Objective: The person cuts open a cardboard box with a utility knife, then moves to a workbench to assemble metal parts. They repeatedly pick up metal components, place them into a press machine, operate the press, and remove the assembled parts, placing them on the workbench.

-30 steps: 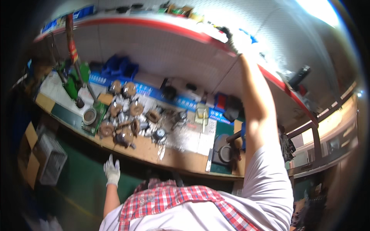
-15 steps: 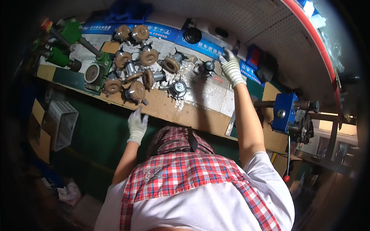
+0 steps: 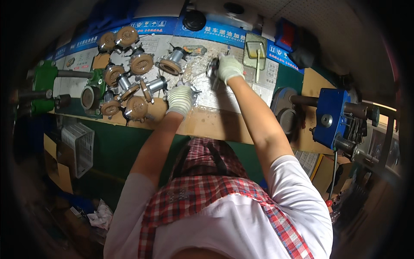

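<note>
The right hand (image 3: 230, 68) grasps a dark motor (image 3: 211, 68) over the tabletop (image 3: 215, 125), left of a tray (image 3: 255, 51). The left hand (image 3: 180, 100) partly covers another motor (image 3: 195, 92), nearer the front edge; its grip cannot be told. Brown-rimmed units (image 3: 141, 64) cluster to its left.

Blue press (image 3: 334, 103) — right side of desk (image 3: 215, 128); green press (image 3: 43, 78) — left side; grey crate (image 3: 83, 149), below, left; shallow tray (image 3: 248, 59) with pale-handled tool (image 3: 258, 71).
</note>
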Tool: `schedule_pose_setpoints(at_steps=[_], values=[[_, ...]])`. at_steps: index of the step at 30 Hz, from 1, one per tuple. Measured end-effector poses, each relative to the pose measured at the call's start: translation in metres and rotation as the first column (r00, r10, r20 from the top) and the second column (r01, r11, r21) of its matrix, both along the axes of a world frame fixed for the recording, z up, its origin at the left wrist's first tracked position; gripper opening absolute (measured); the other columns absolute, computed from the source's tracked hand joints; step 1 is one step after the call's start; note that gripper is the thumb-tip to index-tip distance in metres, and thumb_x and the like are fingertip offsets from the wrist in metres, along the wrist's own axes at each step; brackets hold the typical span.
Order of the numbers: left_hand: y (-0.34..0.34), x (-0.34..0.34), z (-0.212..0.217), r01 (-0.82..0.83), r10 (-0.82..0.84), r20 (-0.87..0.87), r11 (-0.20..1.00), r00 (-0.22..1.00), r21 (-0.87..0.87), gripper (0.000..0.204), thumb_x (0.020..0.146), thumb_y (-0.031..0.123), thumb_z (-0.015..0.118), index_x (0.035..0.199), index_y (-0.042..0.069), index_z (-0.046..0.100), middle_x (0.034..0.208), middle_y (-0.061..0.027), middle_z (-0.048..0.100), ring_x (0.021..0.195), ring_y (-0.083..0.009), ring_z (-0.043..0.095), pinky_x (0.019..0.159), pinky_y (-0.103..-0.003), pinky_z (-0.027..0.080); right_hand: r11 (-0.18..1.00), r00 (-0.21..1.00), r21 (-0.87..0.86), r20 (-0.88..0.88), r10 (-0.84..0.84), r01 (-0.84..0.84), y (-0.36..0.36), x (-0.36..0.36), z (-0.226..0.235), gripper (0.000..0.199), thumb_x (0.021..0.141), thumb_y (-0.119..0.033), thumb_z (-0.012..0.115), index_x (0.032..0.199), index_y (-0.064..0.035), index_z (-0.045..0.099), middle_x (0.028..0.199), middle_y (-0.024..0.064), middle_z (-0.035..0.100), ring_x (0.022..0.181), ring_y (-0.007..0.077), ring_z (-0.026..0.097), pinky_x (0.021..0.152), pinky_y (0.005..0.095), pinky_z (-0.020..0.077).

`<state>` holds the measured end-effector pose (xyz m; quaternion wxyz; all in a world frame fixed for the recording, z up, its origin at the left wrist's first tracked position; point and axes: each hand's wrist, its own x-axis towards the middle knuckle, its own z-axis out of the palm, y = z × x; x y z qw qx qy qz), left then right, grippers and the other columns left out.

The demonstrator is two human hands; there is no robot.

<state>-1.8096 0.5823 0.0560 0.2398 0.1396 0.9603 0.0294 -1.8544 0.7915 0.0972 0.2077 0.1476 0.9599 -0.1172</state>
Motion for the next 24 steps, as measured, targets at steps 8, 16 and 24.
schedule_pose_setpoints(at_steps=[8,16,24], values=[[0.003,-0.005,0.006,0.034,-0.034,-0.024,0.999,0.999,-0.009,0.065,0.075,0.043,0.082,0.125,0.008,0.061,0.125,-0.0214,0.060,0.103,-0.0356,0.068,0.088,-0.045,0.057,0.982,0.996,-0.186,0.067,0.053,-0.040,-0.011,0.128,-0.024,0.038,0.089,-0.035,0.072,0.112,-0.0054,0.066,0.099,0.0260,0.067,0.088,0.0427,0.068,0.084,0.0515,0.0547],[-0.034,0.029,0.000,-0.066,0.071,-0.077,0.996,0.995,0.067,0.060,0.075,0.039,0.084,0.124,0.014,0.059,0.120,-0.0165,0.060,0.100,-0.0347,0.068,0.083,-0.049,0.055,0.959,0.969,-0.148,-0.099,0.228,-0.241,-0.020,0.058,0.047,0.061,0.091,-0.049,0.065,0.136,-0.0099,0.053,0.116,0.0216,0.062,0.110,0.0350,0.063,0.096,0.0472,0.0515],[0.007,0.063,0.037,0.134,-0.052,-0.436,0.978,0.898,0.161,0.092,0.069,0.044,0.086,0.146,0.015,0.047,0.150,-0.0213,0.044,0.132,-0.0409,0.047,0.104,-0.054,0.042,0.923,0.932,-0.341,-0.242,-0.270,0.179,0.010,-0.197,-0.022,0.067,0.091,-0.046,0.065,0.138,0.0002,0.053,0.137,0.0278,0.058,0.128,0.0393,0.057,0.107,0.0448,0.0463]])
